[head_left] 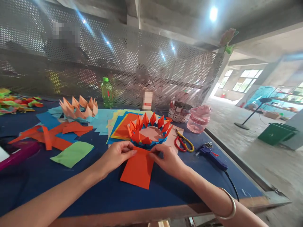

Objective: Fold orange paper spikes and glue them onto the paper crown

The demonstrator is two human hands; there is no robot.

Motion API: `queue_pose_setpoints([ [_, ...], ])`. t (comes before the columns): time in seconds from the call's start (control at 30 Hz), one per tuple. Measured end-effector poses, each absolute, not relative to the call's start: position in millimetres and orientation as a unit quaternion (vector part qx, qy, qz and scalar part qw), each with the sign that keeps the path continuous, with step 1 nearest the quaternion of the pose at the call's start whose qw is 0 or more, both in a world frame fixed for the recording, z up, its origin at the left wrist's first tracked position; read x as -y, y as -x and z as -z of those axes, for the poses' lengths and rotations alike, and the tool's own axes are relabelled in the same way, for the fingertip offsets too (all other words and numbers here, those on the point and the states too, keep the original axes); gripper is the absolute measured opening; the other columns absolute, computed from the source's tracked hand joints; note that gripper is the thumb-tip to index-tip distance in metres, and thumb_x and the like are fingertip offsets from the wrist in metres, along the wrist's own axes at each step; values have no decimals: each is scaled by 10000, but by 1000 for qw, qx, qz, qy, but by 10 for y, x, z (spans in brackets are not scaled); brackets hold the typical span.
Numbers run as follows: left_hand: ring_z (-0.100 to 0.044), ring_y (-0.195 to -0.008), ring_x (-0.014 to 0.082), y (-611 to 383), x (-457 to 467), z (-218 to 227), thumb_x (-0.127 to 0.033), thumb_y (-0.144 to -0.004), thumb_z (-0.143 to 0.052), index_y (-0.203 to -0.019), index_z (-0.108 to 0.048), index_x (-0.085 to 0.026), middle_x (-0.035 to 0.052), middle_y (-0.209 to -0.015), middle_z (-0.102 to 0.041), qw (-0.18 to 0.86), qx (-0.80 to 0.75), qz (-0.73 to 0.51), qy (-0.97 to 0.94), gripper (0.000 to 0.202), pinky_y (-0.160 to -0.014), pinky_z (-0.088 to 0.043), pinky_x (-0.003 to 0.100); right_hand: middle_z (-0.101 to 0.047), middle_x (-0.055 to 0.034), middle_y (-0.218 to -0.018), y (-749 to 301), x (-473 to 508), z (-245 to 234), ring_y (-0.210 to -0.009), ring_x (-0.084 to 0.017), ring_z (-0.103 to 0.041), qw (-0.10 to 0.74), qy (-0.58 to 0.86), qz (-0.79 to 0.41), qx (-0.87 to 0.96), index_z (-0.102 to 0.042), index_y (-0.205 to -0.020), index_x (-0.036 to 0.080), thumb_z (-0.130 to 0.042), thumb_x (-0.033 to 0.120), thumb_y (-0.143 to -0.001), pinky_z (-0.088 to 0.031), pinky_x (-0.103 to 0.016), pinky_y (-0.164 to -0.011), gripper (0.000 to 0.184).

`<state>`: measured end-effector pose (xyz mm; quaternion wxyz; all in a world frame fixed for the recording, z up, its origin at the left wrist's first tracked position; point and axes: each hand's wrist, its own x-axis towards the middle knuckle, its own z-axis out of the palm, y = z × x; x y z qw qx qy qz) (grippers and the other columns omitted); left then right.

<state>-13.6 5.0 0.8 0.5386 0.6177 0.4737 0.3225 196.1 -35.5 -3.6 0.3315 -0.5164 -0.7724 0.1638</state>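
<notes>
An orange sheet of paper [137, 170] lies on the blue table top near its front edge. My left hand [119, 154] pinches its far left corner between thumb and fingers. At the far right corner, my right hand [165, 157] grips the same sheet. Just beyond both hands sits a ring of folded orange paper points on a blue paper base [146, 142]. Under that ring lies a stack of coloured paper sheets [120, 126]. To the right rest scissors [184, 142] with one red and one yellow handle.
A blue glue gun [214, 157] with a cord lies at the right. Farther back stand a pink jar [199, 119], a patterned basket [180, 113] and a green bottle [107, 93]. Leftward are a peach paper ring [79, 108], orange strips [56, 137] and a green sheet [73, 154].
</notes>
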Motion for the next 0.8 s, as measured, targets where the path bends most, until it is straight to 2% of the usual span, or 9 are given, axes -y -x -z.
queue_pose_setpoints([
  [0.37, -690, -766, 234, 137, -17, -23, -432, -635, -717, -771, -656, -189, 34, -765, -738, 559, -449, -320, -620, 285, -707, -517, 321, -706, -8, -787, -2021, 311, 71, -736, -173, -633, 306, 532, -154, 774, -679, -829, 206, -514, 131, -859, -417, -249, -647, 184],
  [0.53, -692, -946, 244, 151, -14, -7, -260, -698, -668, -866, -710, -191, 45, -931, -759, 512, -422, -348, -662, 186, -870, -517, 332, -723, -40, -886, -2060, 294, 115, -848, -216, -658, 313, 523, -168, 774, -678, -891, 208, -473, 146, -871, -448, -294, -729, 215],
  [0.67, -632, -1120, 248, 161, -43, 36, -114, -717, -594, -1032, -695, -160, 92, -1094, -730, 481, -441, -352, -671, 334, -938, -502, 349, -715, -51, -850, -2073, 287, 131, -810, -232, -649, 307, 526, -167, 775, -669, -885, 204, -450, 183, -877, -446, -318, -701, 221],
  [0.8, -592, -1184, 247, 177, -70, 92, -82, -735, -570, -1130, -657, -140, 127, -1211, -677, 452, -450, -363, -679, 409, -964, -496, 367, -702, -39, -825, -2073, 290, 123, -784, -227, -637, 298, 523, -170, 780, -661, -883, 212, -430, 227, -898, -439, -318, -677, 232],
])
